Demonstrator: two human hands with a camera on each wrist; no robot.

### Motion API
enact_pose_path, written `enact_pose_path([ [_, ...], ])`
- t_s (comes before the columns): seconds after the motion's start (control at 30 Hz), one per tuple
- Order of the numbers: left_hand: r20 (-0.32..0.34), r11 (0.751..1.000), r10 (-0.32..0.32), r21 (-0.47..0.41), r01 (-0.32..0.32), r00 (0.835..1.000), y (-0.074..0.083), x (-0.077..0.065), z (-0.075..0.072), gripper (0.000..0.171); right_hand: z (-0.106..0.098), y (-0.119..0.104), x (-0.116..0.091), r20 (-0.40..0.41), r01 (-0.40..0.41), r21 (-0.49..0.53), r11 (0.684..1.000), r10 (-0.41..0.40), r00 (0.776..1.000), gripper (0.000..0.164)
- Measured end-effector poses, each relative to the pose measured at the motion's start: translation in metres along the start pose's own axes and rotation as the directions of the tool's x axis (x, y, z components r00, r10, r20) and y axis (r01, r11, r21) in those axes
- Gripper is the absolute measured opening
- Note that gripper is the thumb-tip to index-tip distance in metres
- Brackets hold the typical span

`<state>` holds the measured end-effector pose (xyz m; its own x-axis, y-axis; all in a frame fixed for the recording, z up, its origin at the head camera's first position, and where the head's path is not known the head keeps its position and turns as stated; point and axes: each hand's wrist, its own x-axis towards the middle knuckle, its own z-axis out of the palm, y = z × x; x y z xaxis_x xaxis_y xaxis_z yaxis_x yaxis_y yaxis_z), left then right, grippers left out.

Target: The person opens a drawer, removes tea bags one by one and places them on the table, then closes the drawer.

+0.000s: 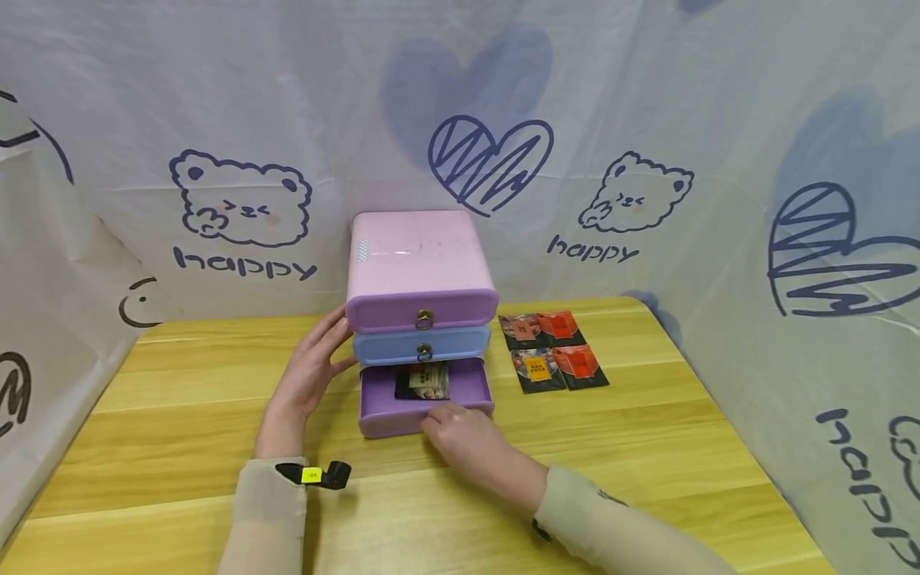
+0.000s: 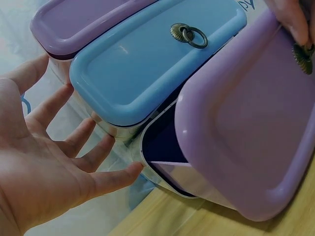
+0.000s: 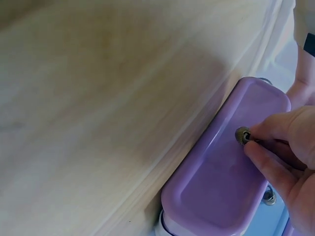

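Observation:
A small drawer cabinet (image 1: 420,247) with a pink top stands on the table, its bottom purple drawer (image 1: 388,423) pulled out. Inside that drawer lies a dark packet (image 1: 424,382). My right hand (image 1: 470,439) pinches the drawer's brass ring pull (image 3: 242,135) between thumb and fingers. Along the cabinet's left side, my left hand (image 1: 305,375) is spread, its fingertips touching the side wall in the left wrist view. The blue middle drawer (image 2: 152,59) and the purple top drawer (image 1: 388,314) are closed, each with a brass ring pull.
Several dark packets with red, orange and yellow labels (image 1: 553,351) lie in two rows right of the cabinet. A white cloth (image 1: 503,96) printed with hearts and bears hangs behind and beside the wooden table (image 1: 180,431).

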<state>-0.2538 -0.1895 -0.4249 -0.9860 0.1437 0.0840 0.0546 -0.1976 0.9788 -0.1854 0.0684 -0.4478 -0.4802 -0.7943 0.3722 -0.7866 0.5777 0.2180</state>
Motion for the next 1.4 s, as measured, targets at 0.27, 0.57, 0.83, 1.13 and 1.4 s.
enact_pose_path([
  [0.27, -0.001, 1.0, -0.007, -0.002, 0.007, 1.0, 0.0, 0.0, -0.001, 0.048, -0.006, -0.006, -0.006, -0.004, 0.019, 0.018, 1.0, -0.019, 1.0, 0.013],
  [0.57, 0.0, 1.0, -0.003, -0.005, 0.003, 1.0, 0.001, -0.001, 0.0, 0.048, -0.007, -0.01, -0.012, -0.049, 0.048, 0.032, 0.998, -0.046, 0.998, 0.012],
  [0.83, -0.001, 1.0, -0.003, -0.005, 0.003, 1.0, 0.001, -0.001, 0.0, 0.047, -0.01, -0.015, -0.016, -0.061, 0.06, 0.056, 0.997, -0.056, 0.997, 0.012],
  [1.13, 0.002, 1.0, 0.002, -0.007, -0.002, 1.0, 0.001, -0.001, 0.0, 0.048, -0.011, -0.017, -0.018, -0.057, 0.083, 0.032, 0.996, -0.081, 0.995, 0.013],
  [1.4, 0.008, 1.0, 0.001, -0.003, -0.001, 1.0, 0.0, 0.0, 0.0, 0.048, -0.01, -0.018, -0.021, -0.074, 0.103, 0.025, 0.994, -0.101, 0.992, 0.017],
])
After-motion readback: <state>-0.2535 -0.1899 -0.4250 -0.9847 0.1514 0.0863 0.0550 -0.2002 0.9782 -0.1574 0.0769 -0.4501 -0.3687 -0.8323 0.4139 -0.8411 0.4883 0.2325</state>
